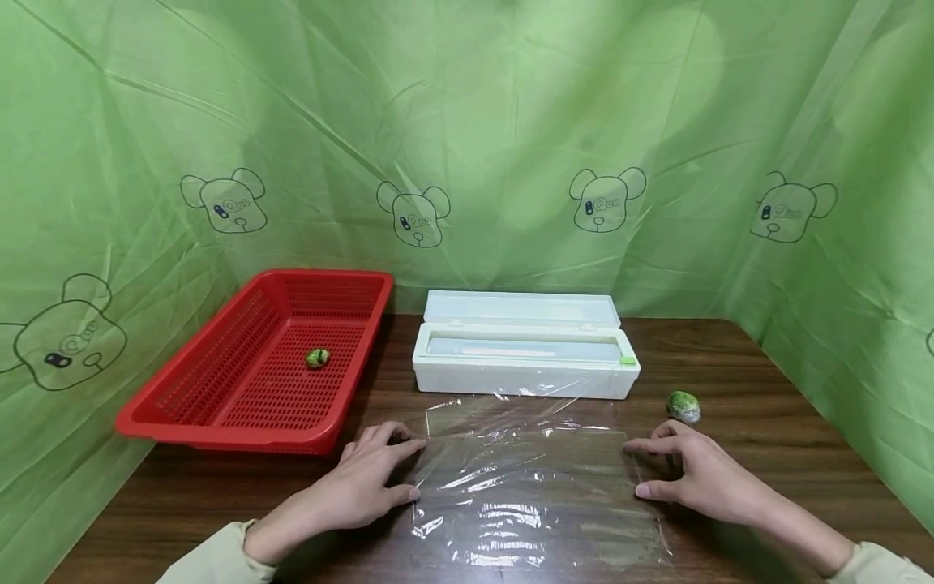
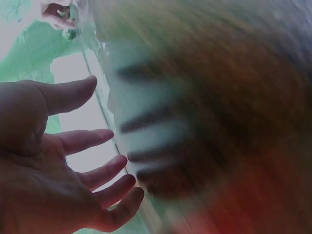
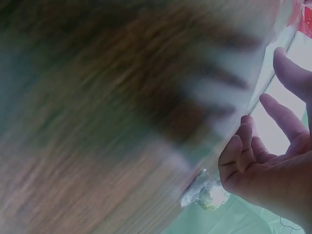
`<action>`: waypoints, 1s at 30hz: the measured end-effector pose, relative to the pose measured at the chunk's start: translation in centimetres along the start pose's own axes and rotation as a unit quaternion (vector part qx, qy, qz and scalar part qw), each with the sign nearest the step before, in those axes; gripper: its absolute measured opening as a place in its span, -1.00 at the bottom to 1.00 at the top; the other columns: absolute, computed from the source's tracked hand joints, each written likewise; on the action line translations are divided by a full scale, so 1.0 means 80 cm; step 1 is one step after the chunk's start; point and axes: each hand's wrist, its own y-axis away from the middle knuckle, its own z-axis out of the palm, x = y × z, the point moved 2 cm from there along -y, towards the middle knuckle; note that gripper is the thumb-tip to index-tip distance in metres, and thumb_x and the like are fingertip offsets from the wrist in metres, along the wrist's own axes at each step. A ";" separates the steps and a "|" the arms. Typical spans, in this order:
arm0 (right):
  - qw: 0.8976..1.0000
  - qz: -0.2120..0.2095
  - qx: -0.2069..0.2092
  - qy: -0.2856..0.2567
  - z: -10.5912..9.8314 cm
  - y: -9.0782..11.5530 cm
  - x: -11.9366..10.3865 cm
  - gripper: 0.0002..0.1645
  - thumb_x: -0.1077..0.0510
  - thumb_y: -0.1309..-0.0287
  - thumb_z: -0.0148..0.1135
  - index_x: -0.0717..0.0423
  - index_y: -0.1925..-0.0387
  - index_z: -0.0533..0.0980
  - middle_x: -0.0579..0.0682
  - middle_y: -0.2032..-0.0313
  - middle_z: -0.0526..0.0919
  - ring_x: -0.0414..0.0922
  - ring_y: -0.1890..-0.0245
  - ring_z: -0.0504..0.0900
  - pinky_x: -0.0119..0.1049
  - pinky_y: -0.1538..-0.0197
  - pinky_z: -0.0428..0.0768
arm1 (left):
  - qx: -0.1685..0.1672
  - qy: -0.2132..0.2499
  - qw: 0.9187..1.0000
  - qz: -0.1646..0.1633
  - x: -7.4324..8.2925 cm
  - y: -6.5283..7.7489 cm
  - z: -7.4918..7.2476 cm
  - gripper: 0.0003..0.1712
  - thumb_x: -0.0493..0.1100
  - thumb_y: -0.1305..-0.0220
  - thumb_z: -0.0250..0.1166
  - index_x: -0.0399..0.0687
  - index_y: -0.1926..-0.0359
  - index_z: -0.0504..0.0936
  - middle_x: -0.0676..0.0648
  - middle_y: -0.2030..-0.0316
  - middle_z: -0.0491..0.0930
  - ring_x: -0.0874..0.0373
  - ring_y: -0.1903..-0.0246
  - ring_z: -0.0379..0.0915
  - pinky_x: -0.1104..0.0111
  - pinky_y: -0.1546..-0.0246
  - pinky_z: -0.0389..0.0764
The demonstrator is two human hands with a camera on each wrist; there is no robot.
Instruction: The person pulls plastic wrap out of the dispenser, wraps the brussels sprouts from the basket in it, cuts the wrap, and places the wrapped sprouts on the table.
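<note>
A sheet of clear plastic wrap (image 1: 525, 487) lies on the table in front of the person, slightly wrinkled and shiny. At its left edge the left hand (image 1: 365, 478) rests with thumb and fingers spread, the thumb tip on the film's side. The right hand (image 1: 700, 478) touches down at the opposite edge, thumb and index finger apart, its other fingers more bent. In the left wrist view, the left hand (image 2: 63, 161) shows an uncovered palm. Just beyond the right hand sits a green, film-wrapped round item (image 1: 683, 406), also seen as a wrapped ball (image 3: 213, 195) in the right wrist view.
Behind the wrap stands a white plastic-wrap dispenser box (image 1: 525, 383) with its lid raised and a green slider at the right. A red perforated basket (image 1: 350, 405) on the left holds one small green item (image 1: 317, 358). Green printed fabric (image 1: 511, 122) encloses the dark wooden table (image 1: 744, 381).
</note>
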 end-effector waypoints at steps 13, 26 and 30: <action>1.000 -0.004 0.000 0.015 0.002 -0.006 0.005 -0.30 -0.19 0.05 0.69 -0.05 -0.14 0.74 -0.19 0.12 0.46 -0.23 0.18 0.46 -0.27 0.20 0.48 | 0.010 0.005 1.000 -0.001 -0.005 -0.005 0.003 -0.19 -0.04 -0.09 0.64 -0.01 -0.38 0.61 -0.03 -0.19 0.43 -0.13 -0.24 0.28 -0.03 0.02 0.36; 1.000 -0.010 -0.014 0.011 0.004 -0.006 0.006 -0.32 -0.21 0.01 0.66 -0.06 -0.15 0.74 -0.18 0.12 0.45 -0.23 0.19 0.43 -0.29 0.21 0.46 | 0.004 0.005 1.000 -0.004 -0.005 -0.002 0.003 -0.20 -0.04 -0.14 0.62 0.00 -0.41 0.59 -0.06 -0.21 0.43 -0.14 -0.25 0.27 -0.06 -0.02 0.37; 1.000 -0.006 -0.017 0.009 0.003 -0.007 0.006 -0.32 -0.20 0.01 0.67 -0.06 -0.15 0.74 -0.17 0.12 0.44 -0.22 0.19 0.43 -0.29 0.21 0.47 | -0.005 0.022 1.000 0.005 -0.002 0.002 -0.002 -0.19 0.00 -0.17 0.60 -0.02 -0.43 0.56 -0.06 -0.23 0.43 -0.16 -0.28 0.26 -0.19 -0.11 0.39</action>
